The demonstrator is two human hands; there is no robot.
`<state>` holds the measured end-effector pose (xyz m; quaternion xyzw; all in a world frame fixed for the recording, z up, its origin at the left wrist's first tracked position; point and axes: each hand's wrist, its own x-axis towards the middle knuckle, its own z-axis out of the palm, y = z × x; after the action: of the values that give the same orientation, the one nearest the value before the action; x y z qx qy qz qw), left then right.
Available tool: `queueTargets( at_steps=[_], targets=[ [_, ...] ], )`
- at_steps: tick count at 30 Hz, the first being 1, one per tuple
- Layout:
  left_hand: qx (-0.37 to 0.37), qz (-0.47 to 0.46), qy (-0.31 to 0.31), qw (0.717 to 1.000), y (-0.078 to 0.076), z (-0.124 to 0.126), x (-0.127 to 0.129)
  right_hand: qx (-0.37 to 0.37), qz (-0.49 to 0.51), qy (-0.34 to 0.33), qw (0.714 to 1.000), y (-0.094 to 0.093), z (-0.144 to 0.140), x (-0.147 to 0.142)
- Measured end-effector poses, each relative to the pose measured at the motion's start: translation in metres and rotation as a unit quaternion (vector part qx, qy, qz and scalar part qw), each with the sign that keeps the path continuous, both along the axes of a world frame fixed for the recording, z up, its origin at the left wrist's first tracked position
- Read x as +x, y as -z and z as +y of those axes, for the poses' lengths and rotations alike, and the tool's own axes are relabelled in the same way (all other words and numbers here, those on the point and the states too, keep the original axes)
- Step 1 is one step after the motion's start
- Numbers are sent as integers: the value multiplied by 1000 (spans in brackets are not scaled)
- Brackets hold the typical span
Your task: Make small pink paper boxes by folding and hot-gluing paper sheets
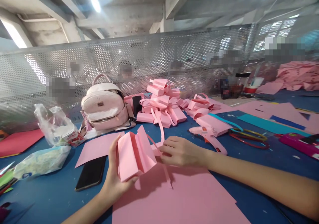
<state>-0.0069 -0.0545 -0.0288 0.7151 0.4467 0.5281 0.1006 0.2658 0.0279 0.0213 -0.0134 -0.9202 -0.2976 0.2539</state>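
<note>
My left hand (116, 174) grips a folded pink paper box (128, 157) from its left side and base, tilted above the table. The box's flap stands open on its right side. My right hand (180, 152) is beside it, fingers curled round a thin pink paper strip (167, 176) whose end hangs down; the fingertips are partly hidden. Large pink paper sheets (189, 197) lie under both hands. Behind them rises a heap of pink paper boxes with strip handles (161, 101). A pink glue gun (209, 138) rests just past my right wrist.
On the blue table (57, 197) are a black phone (91, 173), a pale pink backpack (104, 106), plastic bags (43, 161), tape-like coils (249, 137) and a magenta tool (299, 144). A perforated metal screen (149, 51) stands behind, with people beyond it.
</note>
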Motion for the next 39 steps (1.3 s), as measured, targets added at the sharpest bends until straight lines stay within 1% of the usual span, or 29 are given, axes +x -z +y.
queueTargets(
  at_steps=[3, 6, 8, 10, 12, 15, 18, 20, 21, 23, 25, 27, 31, 33, 36, 39],
  targets=[
    [0, -10, -2, 1000, -2, -1, 3, -22, 21, -9, 1000, 3, -1, -3],
    [3, -21, -10, 1000, -7, -2, 8, -66, 46, -20, 997, 5, -11, -1],
    [-1, -30, -15, 999, -8, -1, 10, -120, 62, -18, 991, 6, -18, 1],
    [-7, -32, -17, 999, -8, -1, 11, -198, 73, -16, 977, 8, -22, 1],
    [-12, -31, -22, 999, -7, 0, 11, -293, 82, -23, 952, 11, -24, 1],
    [-16, -33, -33, 999, -5, 1, 10, -423, 90, -41, 901, 15, -24, 0],
    [-25, -35, -39, 998, -2, 3, 9, -524, 83, -42, 847, 16, -26, -1],
    [-32, -32, -40, 998, -1, 4, 9, -583, 59, -23, 810, 14, -28, -1],
    [-34, -29, -41, 998, -1, 5, 9, -604, 46, -12, 796, 13, -29, -1],
    [-35, -20, -45, 998, 0, 5, 9, -620, 28, 5, 784, 11, -32, -2],
    [-31, -4, -53, 998, 1, 5, 9, -625, 30, 15, 780, 11, -34, -3],
    [-20, 17, -62, 998, 1, 5, 9, -640, 38, 20, 767, 14, -34, -6],
    [6, 55, -76, 996, -1, 3, 10, -688, 74, 49, 720, 23, -34, -11],
    [17, 67, -81, 994, -3, 3, 11, -712, 98, 67, 692, 27, -34, -14],
    [32, 81, -83, 993, -4, 1, 12, -747, 131, 65, 649, 31, -35, -18],
    [44, 92, -86, 991, -5, 1, 13, -771, 142, 60, 618, 32, -36, -21]
  ],
)
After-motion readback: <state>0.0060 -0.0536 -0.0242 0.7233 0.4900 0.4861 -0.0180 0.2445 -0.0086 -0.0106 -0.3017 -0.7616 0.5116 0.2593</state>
